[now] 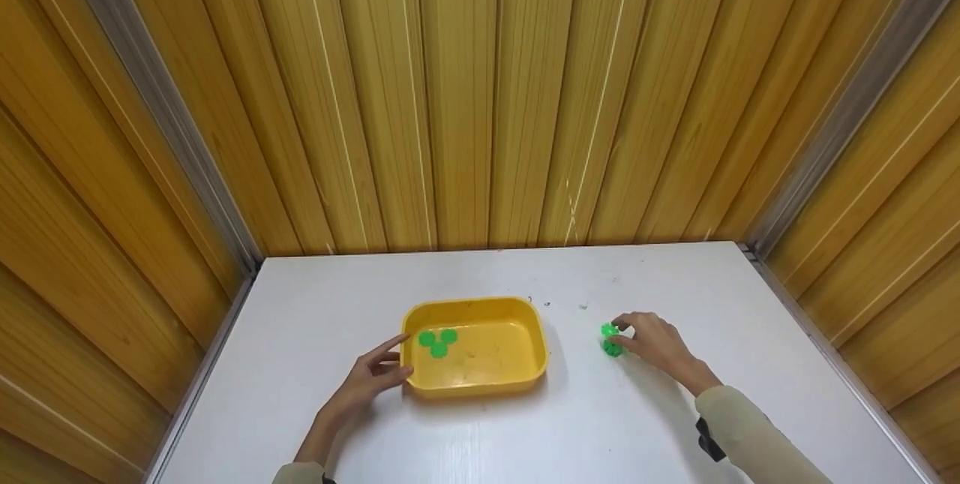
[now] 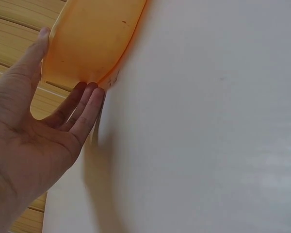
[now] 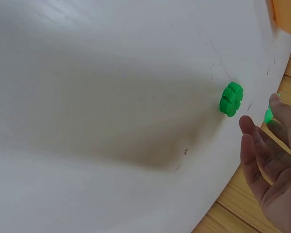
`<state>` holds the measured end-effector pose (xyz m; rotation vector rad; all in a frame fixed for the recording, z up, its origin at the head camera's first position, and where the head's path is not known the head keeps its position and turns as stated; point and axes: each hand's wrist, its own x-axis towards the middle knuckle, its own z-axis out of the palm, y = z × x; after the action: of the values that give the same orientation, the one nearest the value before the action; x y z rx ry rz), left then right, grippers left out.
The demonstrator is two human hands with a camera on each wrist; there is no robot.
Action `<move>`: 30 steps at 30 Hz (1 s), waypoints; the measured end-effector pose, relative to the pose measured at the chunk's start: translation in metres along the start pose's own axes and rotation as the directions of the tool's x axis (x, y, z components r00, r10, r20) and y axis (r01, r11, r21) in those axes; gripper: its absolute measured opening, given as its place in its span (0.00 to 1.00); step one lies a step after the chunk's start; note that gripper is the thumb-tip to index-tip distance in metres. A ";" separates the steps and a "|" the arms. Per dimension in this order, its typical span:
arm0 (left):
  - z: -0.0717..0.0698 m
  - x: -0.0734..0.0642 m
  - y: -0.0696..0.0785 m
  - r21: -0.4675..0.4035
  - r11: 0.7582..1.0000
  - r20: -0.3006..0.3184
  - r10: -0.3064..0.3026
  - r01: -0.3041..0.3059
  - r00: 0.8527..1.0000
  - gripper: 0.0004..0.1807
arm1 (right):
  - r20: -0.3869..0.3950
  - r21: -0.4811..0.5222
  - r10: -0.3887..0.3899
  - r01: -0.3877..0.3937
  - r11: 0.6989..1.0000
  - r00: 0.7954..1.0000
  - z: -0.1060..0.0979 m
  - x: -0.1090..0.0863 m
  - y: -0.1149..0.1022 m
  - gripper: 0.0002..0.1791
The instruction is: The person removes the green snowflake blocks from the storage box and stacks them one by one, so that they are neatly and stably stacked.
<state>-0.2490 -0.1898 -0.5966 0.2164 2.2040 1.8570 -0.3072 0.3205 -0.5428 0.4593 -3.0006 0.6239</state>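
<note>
At the left end of a yellow plastic tray (image 1: 480, 388), my left hand (image 1: 367, 379) holds the wall with bent fingers and thumb spread. The left wrist view shows that thumb near the rim and the fingertips low on the wall. On the right, my right hand (image 1: 652, 341) pinches a green scalloped disc (image 1: 609, 329) between thumb and fingers, raised off the table. Just below that disc lies a small stack of green flower-shaped pieces (image 3: 231, 99) on the white surface. Several matching flat green pieces (image 1: 439, 350) lie inside the tray, at its left.
The white tabletop (image 1: 480, 439) carries small dark marks (image 1: 547, 304) and a pale speck (image 1: 583, 307) between tray and right hand. Yellow wood-patterned panels (image 1: 465, 94) rise behind and at both sides, with grey metal posts (image 1: 169, 94) in the corners.
</note>
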 end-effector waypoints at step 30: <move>0.001 0.001 -0.001 0.037 0.999 -0.028 -0.014 0.015 1.000 0.35 | 0.034 0.002 0.061 -0.061 0.998 0.998 0.018 -0.009 0.013 0.17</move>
<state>-0.2496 -0.1891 -0.5976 0.1825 2.2540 1.8235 -0.3022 0.3269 -0.5650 0.3831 -3.0572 0.6307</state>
